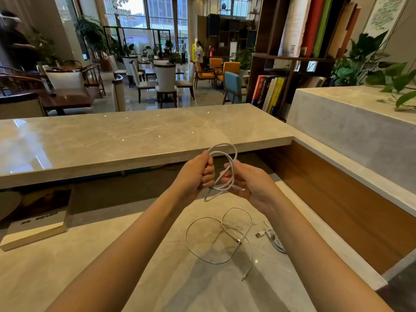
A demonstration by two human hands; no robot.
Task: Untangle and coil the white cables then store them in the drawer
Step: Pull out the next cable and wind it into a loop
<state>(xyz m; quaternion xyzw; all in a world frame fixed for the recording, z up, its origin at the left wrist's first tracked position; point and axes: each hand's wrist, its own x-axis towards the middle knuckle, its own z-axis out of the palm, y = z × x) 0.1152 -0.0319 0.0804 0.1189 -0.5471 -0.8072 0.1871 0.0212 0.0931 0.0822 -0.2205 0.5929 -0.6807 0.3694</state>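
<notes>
Upper counter slab [135, 136]: runs left to right across the far side. Nothing of the task is on it.

Lower desk surface [157, 278]: near side, under both forearms. It carries the remaining cables. No drawer is visible anywhere in view; its location cannot be stated.

Book [38, 224]: lies flat at far left of the desk, well apart from the work.

Left hand [198, 174]: raised above the desk, closed in a fist around the gathered turns of the held cable [221, 145].

Right hand [249, 183]: close beside the left, fingers curled and pinching the same cable. The hands are near each other but not touching.

Held cable: its loops stand upright between the hands and rise past them on the far side. A short free tail hangs below the left fist, clear of the desk. Judgement: coiling of this cable is nearly complete, and only the tail remains to be taken in.

Loose cable [236, 240]: lies flat on the desk in open, overlapping loops, on the near side of the hands and slightly right. Its long axis runs from far left to near right, ending in a plug tip nearest the viewer. Judgement: the right hand is the nearer one for picking it up.

Third cable [273, 238]: a small bunch just right of the loose cable, partly hidden by the right forearm.
</notes>
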